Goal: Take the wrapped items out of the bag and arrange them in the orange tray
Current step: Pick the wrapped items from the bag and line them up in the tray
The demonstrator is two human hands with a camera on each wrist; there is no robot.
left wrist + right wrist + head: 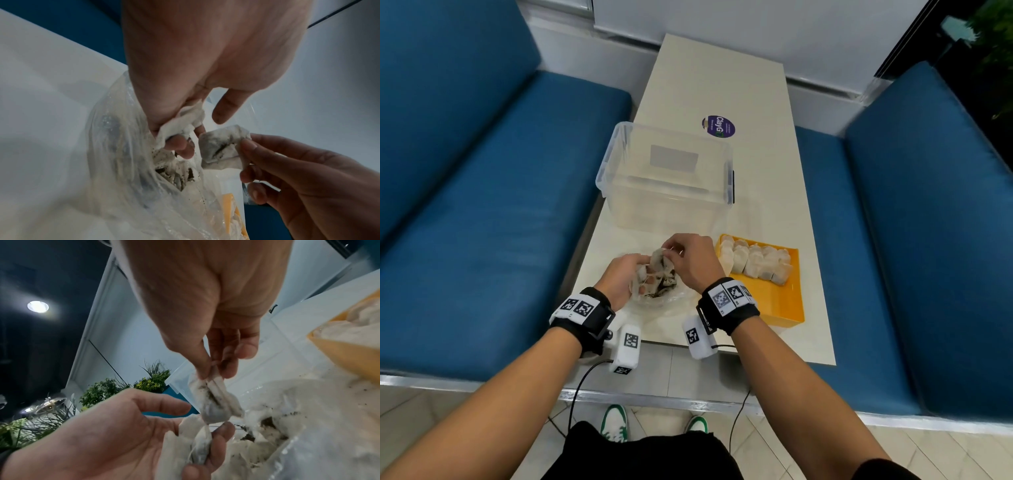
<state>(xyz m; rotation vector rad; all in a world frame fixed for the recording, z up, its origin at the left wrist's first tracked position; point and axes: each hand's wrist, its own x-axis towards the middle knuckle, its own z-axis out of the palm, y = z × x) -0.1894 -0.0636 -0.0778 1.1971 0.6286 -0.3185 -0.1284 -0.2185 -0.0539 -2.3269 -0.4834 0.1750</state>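
Pinching one wrapped item [661, 257] above the bag [671, 301], the right hand [690, 262] holds it clear. Left hand [619, 279] clutches another wrapped packet [642, 274]; orange tray [787, 301] sits right.

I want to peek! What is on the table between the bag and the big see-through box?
Nothing: in the head view, only bare table separates the bag from the box.

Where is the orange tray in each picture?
Head: the orange tray sits lower right of centre on the table, right of the right hand.
Left wrist: only a yellow-orange sliver at the bottom, behind the bag.
Right wrist: its corner at the right edge.
Shared landmark: the bag beside it, in all three.
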